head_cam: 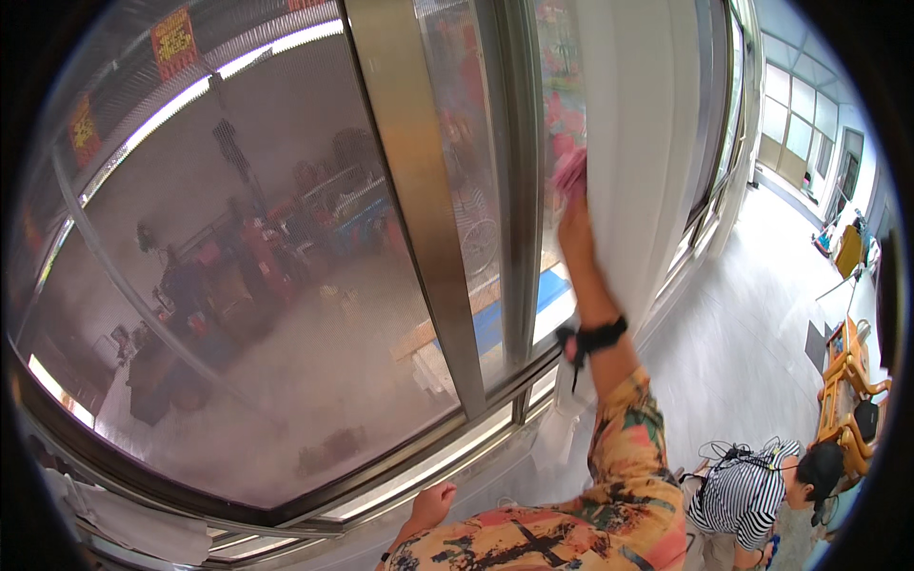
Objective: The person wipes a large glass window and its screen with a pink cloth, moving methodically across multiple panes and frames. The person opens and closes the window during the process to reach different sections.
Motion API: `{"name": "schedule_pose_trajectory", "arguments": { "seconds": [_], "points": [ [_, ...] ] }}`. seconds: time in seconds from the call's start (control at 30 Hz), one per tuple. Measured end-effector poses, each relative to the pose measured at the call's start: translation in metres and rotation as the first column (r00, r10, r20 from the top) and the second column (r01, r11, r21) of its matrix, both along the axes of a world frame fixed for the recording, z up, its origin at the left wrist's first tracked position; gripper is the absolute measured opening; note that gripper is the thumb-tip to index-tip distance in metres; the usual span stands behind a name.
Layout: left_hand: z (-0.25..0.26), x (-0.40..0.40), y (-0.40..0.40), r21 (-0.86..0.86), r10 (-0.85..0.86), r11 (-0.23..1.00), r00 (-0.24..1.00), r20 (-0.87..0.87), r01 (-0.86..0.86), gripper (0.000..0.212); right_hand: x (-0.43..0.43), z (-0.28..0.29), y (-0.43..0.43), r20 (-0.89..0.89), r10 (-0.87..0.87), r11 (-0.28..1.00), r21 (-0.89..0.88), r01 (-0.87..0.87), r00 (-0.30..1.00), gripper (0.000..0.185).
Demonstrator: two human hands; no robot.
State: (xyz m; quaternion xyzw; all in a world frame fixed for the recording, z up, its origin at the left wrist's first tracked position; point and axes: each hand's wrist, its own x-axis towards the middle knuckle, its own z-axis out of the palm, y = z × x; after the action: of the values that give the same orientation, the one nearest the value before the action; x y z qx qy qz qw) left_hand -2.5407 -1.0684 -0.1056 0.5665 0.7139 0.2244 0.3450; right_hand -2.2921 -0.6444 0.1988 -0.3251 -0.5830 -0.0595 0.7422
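Note:
My right arm is stretched far out. My right hand (pixel 573 218) is closed around a pink cloth (pixel 570 173) and presses it to the narrow strip of window glass (pixel 560 93) beside a pale wall edge (pixel 628 143). A black band (pixel 596 335) circles that wrist. Low in the picture, my left hand (pixel 433 504) has curled fingers, with nothing visible in it, near the lower window rail (pixel 400 467). The sliding window's metal upright (pixel 407 200) and a large screened pane (pixel 285 250) lie to the left of the right arm.
A person in a striped top (pixel 742 492) bends at the lower right, near wooden chairs (pixel 842 407). The pale tiled floor (pixel 714 307) runs back to a far window (pixel 796 121). Grey fabric (pixel 136 517) hangs at lower left. Dim machinery shows through the screen.

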Motion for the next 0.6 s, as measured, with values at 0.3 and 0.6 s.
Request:
{"name": "schedule_pose_trajectory", "arguments": {
  "seconds": [0.3, 0.6],
  "points": [
    [-0.005, -0.009, -0.013, -0.05, 0.111, 0.993, 0.993, 0.028, -0.11, 0.024, -0.019, 0.047, -0.038, 0.035, -0.227, 0.949, 0.235, 0.213, 0.973, 0.038],
    [0.004, -0.005, 0.01, 0.02, 0.077, 0.997, 0.996, 0.044, -0.078, 0.022, 0.039, 0.032, 0.084, 0.041, -0.522, 0.836, 0.218, 0.503, 0.852, 0.041]
  ]
}}
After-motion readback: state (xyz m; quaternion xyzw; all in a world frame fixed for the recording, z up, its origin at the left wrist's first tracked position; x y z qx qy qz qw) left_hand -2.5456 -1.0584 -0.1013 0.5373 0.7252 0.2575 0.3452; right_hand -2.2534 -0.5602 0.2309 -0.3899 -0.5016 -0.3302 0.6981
